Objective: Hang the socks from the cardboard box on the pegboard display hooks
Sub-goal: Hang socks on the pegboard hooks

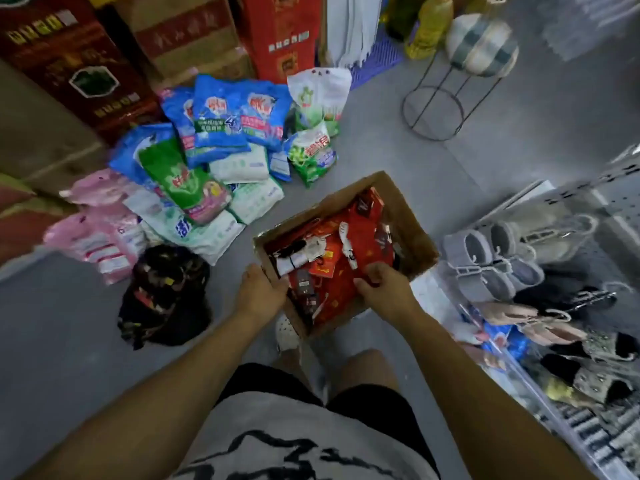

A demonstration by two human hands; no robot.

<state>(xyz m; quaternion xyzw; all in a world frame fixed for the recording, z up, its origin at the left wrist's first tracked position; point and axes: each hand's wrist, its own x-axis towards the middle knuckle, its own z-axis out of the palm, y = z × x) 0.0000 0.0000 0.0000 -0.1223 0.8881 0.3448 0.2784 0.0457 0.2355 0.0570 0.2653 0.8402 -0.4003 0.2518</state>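
Observation:
An open cardboard box [412,223] sits on the grey floor in front of me, filled with red-packaged socks [360,244] and a few black and white pairs. My left hand [258,289] grips the box's near-left rim, fingers curled over the edge. Inside the near-right part of the box, my right hand [382,287] curls its fingers round a red sock pack. The pegboard display [620,188] stands at the right, with grey, beige and black slippers [498,258] hanging on its hooks.
A heap of blue, green, white and pink bagged goods [207,168] lies on the floor to the left. A black bundle [166,292] sits beside the box. Stacked cartons [79,64] line the back. A wire stool [460,81] stands at the back right.

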